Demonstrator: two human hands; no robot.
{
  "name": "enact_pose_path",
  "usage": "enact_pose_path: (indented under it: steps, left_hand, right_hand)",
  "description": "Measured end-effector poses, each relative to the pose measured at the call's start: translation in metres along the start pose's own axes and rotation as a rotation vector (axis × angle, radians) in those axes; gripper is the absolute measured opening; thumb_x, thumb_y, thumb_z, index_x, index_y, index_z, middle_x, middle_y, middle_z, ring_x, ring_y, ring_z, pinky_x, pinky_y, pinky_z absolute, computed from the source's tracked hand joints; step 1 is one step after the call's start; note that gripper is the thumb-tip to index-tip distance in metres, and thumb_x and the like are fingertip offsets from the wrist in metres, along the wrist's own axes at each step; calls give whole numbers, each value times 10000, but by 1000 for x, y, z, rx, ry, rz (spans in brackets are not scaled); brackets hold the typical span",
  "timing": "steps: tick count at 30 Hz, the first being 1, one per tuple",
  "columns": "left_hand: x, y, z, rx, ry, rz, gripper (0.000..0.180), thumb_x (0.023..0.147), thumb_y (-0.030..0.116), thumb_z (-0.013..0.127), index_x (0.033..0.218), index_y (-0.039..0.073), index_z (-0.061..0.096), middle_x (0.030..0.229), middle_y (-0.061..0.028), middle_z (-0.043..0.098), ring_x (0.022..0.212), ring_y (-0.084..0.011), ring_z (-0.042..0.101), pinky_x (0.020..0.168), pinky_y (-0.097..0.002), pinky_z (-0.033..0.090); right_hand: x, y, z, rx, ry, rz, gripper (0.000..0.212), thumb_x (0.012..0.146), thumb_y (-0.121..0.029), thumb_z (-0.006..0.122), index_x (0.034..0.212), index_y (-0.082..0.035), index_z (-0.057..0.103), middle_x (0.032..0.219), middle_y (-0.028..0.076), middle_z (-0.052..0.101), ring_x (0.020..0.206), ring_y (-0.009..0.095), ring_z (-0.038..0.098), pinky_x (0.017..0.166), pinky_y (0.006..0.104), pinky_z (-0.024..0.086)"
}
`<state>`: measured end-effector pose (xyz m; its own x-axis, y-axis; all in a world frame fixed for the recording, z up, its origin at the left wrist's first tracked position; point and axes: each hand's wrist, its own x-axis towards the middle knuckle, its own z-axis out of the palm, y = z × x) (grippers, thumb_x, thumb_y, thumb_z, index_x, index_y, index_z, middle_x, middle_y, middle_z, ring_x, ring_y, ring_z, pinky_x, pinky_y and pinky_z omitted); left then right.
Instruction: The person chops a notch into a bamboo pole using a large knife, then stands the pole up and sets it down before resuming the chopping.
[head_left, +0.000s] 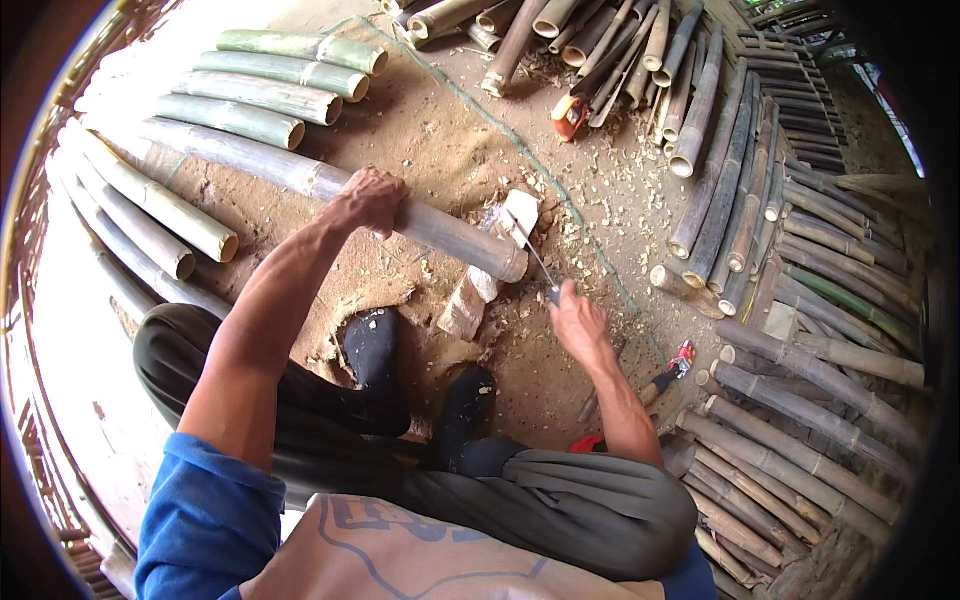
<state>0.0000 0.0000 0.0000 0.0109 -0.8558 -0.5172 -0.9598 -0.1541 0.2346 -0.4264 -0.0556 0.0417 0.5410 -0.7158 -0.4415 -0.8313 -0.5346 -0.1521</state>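
My left hand (pixel 372 200) is closed around a thick grey-brown bamboo pole (pixel 455 236), which slants from the far left down toward the middle. Near its cut end, the pole rests across a pale notched wooden block (pixel 463 308) on the ground. In my right hand (pixel 580 325), fingers wrapped round its handle, is a knife (pixel 538 260) with a thin, narrow blade. That blade points up and left, just beyond the pole's cut end; whether it touches the bamboo I cannot tell. Most of the handle is hidden by my fingers.
Several green bamboo poles (pixel 270 73) lie at far left, paler ones (pixel 165 195) nearer. Bamboo stacks (pixel 715 150) line the right side. An orange tool (pixel 568 117) lies by the far pile, a red-and-black tool (pixel 682 358) beyond my right forearm. A green cord (pixel 490 120) crosses the shaving-strewn ground.
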Motion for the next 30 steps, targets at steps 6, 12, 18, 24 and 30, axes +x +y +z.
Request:
enact_pose_path:
  steps: [6, 12, 18, 24, 30]
  left_hand:
    - [-7, -17, 32, 15, 305, 71, 326, 687, 130, 855, 989, 133, 731, 946, -61, 742, 957, -250, 694, 966, -427, 502]
    - [-8, -4, 38, 12, 516, 164, 194, 836, 152, 755, 1012, 100, 694, 1017, -99, 719, 1048, -262, 681, 1008, -432, 468]
    - [-2, -26, 46, -12, 641, 189, 265, 727, 109, 768, 971, 100, 664, 986, -94, 689, 1015, -295, 663, 960, -452, 477]
    - [-11, -8, 41, 26, 565, 181, 178, 874, 198, 740, 1014, 108, 679, 1009, -95, 714, 1041, -269, 670, 1001, -433, 459]
    - [-14, -13, 41, 31, 528, 154, 168, 917, 222, 708, 1033, 108, 667, 1020, -94, 700, 1031, -269, 662, 998, -446, 455]
  right_hand:
    - [-34, -86, -74, 242, 305, -177, 277, 1068, -204, 624, 1141, 18, 477, 777, 207, 690, 551, 318, 683, 459, 412, 549]
    - [-14, -38, -3, 121, 193, -94, 299, 1071, -222, 626, 1151, 0, 443, 794, 206, 693, 546, 251, 680, 407, 425, 526]
    - [-20, -88, -60, 176, 296, -253, 312, 1043, -222, 666, 1137, -1, 466, 818, 229, 695, 596, 300, 705, 439, 415, 530]
    - [-19, -57, -15, 280, 316, -157, 291, 1051, -214, 652, 1142, 4, 483, 795, 221, 701, 593, 285, 707, 447, 400, 535]
    - [-25, -50, -43, 252, 60, 24, 348, 1094, -322, 580, 1179, 0, 479, 771, 222, 700, 653, 365, 724, 549, 460, 559]
